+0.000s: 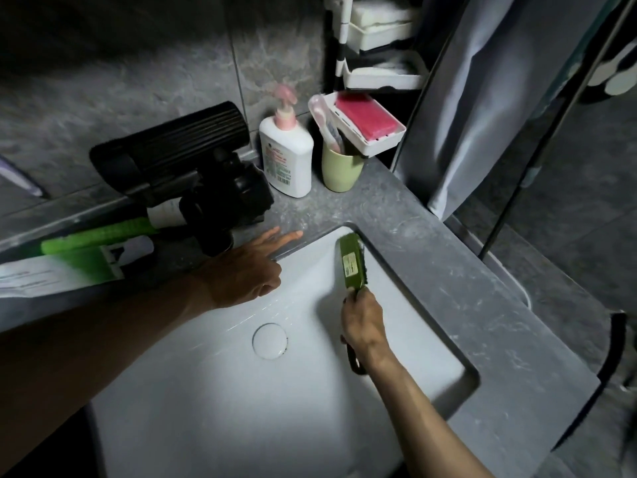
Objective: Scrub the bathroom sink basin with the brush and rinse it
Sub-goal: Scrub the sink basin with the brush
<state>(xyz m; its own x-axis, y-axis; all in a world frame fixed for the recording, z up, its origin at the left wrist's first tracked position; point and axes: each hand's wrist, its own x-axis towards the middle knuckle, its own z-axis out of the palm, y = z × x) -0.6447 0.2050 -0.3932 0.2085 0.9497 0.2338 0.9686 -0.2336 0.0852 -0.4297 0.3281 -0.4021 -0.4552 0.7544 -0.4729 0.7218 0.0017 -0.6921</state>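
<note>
A white rectangular sink basin [213, 391] is set into a grey stone counter [431, 257]; its round white drain cover [270, 340] lies near the middle. My right hand [363, 322] grips the handle of a green scrub brush [351, 263], whose head lies against the basin's far right corner. My left hand [246, 267] rests with straight fingers on the counter at the basin's far rim, holding nothing. A black faucet [213, 188] stands behind that hand.
On the counter behind the basin stand a white pump bottle [287, 157] with a pink top and a pale green cup [341, 170] holding toothbrushes. A white soap tray [368, 125] with a pink block sits further right. A green and white box [79, 257] lies at left.
</note>
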